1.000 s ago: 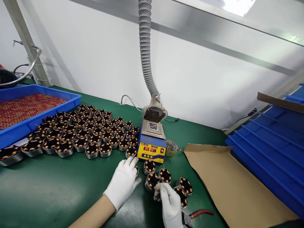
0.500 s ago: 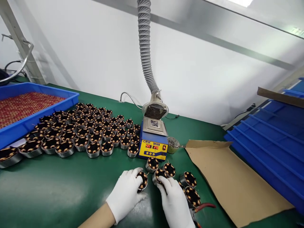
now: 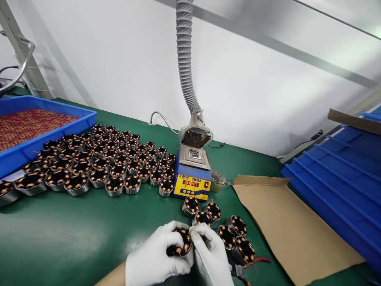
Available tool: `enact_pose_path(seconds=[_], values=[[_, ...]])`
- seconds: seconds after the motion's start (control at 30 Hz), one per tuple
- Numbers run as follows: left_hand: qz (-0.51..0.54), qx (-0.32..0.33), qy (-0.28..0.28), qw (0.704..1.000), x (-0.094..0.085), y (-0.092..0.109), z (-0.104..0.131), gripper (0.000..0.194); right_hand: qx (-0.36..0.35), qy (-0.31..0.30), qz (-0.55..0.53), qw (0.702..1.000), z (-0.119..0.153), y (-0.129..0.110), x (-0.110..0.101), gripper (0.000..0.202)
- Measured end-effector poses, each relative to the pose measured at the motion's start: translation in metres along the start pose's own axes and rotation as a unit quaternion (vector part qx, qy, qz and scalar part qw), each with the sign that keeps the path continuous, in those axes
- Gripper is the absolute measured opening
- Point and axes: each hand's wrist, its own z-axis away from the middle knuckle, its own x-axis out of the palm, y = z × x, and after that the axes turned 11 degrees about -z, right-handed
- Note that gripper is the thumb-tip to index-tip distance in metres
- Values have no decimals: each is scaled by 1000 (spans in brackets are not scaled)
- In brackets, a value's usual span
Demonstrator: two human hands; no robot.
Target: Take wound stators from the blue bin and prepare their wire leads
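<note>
**Two gloves meet at one wound ring**

Head view, my only feed, and here's the action: the left hand [image 3: 156, 258] curls around a wound ring [image 3: 187, 247], fingers over the far side and into the opening, thumb along the near side. That wrap, I reckon, stops it turning. At the ring's right edge, there's the right hand [image 3: 210, 254], thumb and forefinger bent close together. Are they pinching a wire? Can't tell; the glove hides it.

The ring is low and central, in front of me, probably so both hands can meet without crossing. Beyond and right, six loose rings [image 3: 213, 210] stand coils up, within easy reach, I'd say. Pliers [image 3: 238, 271] lie beside the right hand, handy for that side.

Further back, the lit unit [image 3: 193, 186] sits beneath a hood [image 3: 195, 137], presumably placed to draw off fumes. Left, a crowd of rings [image 3: 99, 176] stands packed tight, perhaps saving bench room.
</note>
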Motion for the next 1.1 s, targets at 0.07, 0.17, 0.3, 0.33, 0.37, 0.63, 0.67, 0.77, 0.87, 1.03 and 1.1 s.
enact_pose_path(seconds=[0.07, 0.17, 0.3, 0.33, 0.37, 0.63, 0.67, 0.77, 0.87, 1.03, 1.1], values=[[138, -23, -36, 990, -1, -2, 0, 30, 8, -7, -45, 999, -2, -9, -4, 28], [280, -77, -74, 954, -3, -4, 2, 59, 13, 62, -221, 973, -7, -22, -12, 24], [283, -57, -48, 956, -12, -5, 1, 61, 50, 107, -293, 949, -4, -15, -12, 20], [262, -42, -35, 963, -15, -6, -1, 56, 89, 74, -275, 954, -1, -8, -8, 23], [235, -28, -27, 971, -17, -7, -2, 50, 132, 35, -268, 954, 2, -1, -3, 29], [-151, -126, 72, 978, -15, -16, -11, 53, 329, -110, -430, 833, -10, 25, 37, 39], [-189, -120, 65, 972, -15, -16, -11, 68, 326, -105, -437, 832, -14, 26, 38, 38], [-186, -110, 32, 976, -18, -17, -11, 72, 313, -112, -445, 832, -19, 29, 35, 31], [-103, -103, 50, 988, -23, -17, -15, 36, 310, -116, -452, 828, -16, 29, 32, 29], [-6, -147, 196, 970, -30, -19, -22, 31, 337, -111, -465, 811, -14, 22, 31, 40], [12, -156, 227, 961, -34, -20, -21, 37, 357, -109, -479, 794, -16, 20, 31, 38]])
